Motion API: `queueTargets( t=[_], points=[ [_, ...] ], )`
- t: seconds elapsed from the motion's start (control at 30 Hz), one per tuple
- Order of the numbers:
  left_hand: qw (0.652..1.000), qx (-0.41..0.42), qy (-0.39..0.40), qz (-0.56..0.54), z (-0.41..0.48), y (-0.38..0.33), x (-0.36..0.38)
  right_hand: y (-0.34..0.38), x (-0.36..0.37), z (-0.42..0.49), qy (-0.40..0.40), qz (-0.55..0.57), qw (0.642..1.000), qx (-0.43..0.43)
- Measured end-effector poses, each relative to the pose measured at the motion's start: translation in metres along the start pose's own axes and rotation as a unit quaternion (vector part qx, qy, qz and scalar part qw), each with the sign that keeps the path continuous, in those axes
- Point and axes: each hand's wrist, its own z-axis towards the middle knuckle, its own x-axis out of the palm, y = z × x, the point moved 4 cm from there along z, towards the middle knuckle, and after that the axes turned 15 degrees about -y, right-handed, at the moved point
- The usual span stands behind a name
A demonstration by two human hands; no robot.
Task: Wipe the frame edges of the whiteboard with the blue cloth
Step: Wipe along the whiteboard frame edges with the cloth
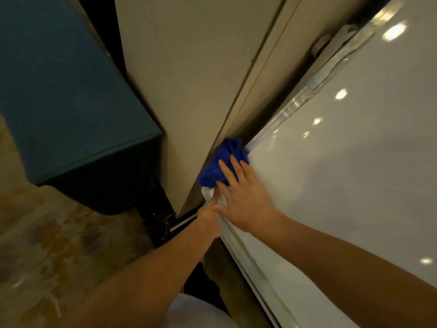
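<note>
The whiteboard [343, 174] fills the right side, glossy white with a silver frame [305, 95] along its edges. A bunched blue cloth [222, 159] sits on the board's corner where two frame edges meet. My right hand [243, 197] lies flat with fingers spread, its fingertips pressing on the cloth. My left hand [209, 218] grips the frame edge just below the corner, its fingers partly hidden behind my right hand and the frame.
A beige wall [189, 79] stands behind the board. A dark teal cabinet [71, 102] juts out at the left. Below it lies a mottled brown floor [47, 245] with a black skirting strip [156, 218].
</note>
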Motion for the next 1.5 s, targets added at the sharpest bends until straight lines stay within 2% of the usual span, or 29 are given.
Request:
queueTargets(
  t=[0.1,0.2,0.3,0.37,0.47,0.57,0.7,0.83,0.87,0.93,1.0,1.1,1.17,1.23,1.3,1.37,1.43,1.5],
  points=[
    [0.999,-0.019,-0.018,-0.043,-0.012,-0.004,-0.018,0.013,-0.008,-0.008,-0.001,0.05,0.998,0.046],
    [0.997,-0.079,0.019,-0.002,-0.017,-0.004,-0.03,0.021,-0.011,-0.014,-0.006,0.092,0.991,0.096],
    [0.995,-0.094,0.037,0.012,-0.009,-0.015,-0.037,0.027,-0.011,-0.009,-0.028,0.101,0.984,0.144],
    [0.997,-0.056,0.054,0.017,-0.001,-0.027,-0.035,0.028,-0.012,0.002,-0.039,0.094,0.98,0.172],
    [0.997,0.025,0.014,0.075,0.006,-0.049,-0.038,0.033,-0.005,0.018,-0.015,0.039,0.982,0.185],
    [0.988,0.063,-0.014,0.139,0.013,-0.061,-0.038,0.032,0.001,0.022,-0.013,0.023,0.979,0.203],
    [0.968,0.165,0.024,0.186,-0.001,-0.079,-0.019,0.01,-0.004,0.007,-0.025,-0.001,0.977,0.211],
    [0.956,0.236,0.104,0.141,-0.04,-0.106,0.024,-0.048,-0.041,-0.01,-0.08,-0.028,0.958,0.274],
    [0.952,0.247,0.111,0.143,-0.048,-0.117,0.04,-0.064,-0.053,-0.013,-0.092,-0.033,0.951,0.292],
    [0.967,0.208,0.105,0.107,-0.064,-0.141,0.072,-0.087,-0.073,-0.019,-0.1,-0.033,0.948,0.299],
    [0.979,0.17,0.084,0.069,-0.077,-0.161,0.098,-0.094,-0.085,-0.022,-0.103,-0.026,0.955,0.277],
    [0.98,0.181,0.064,0.045,-0.09,-0.169,0.106,-0.093,-0.097,-0.027,-0.133,0.006,0.959,0.251],
    [0.974,0.199,0.104,0.026,-0.102,-0.168,0.106,-0.1,-0.107,-0.033,-0.196,0.022,0.948,0.251],
    [0.958,0.216,0.19,0.014,-0.123,-0.177,0.116,-0.109,-0.12,-0.04,-0.259,0.041,0.933,0.246],
    [0.94,0.188,0.285,0.021,-0.146,-0.189,0.138,-0.122,-0.135,-0.046,-0.304,0.054,0.917,0.251],
    [0.914,0.152,0.373,0.038,-0.171,-0.2,0.16,-0.141,-0.155,-0.055,-0.352,0.02,0.901,0.252],
    [0.876,0.149,0.458,0.032,-0.199,-0.214,0.186,-0.166,-0.184,-0.068,-0.442,-0.027,0.862,0.247],
    [0.827,0.16,0.538,0.02,-0.227,-0.232,0.214,-0.191,-0.214,-0.079,-0.553,-0.079,0.794,0.239]
  ],
)
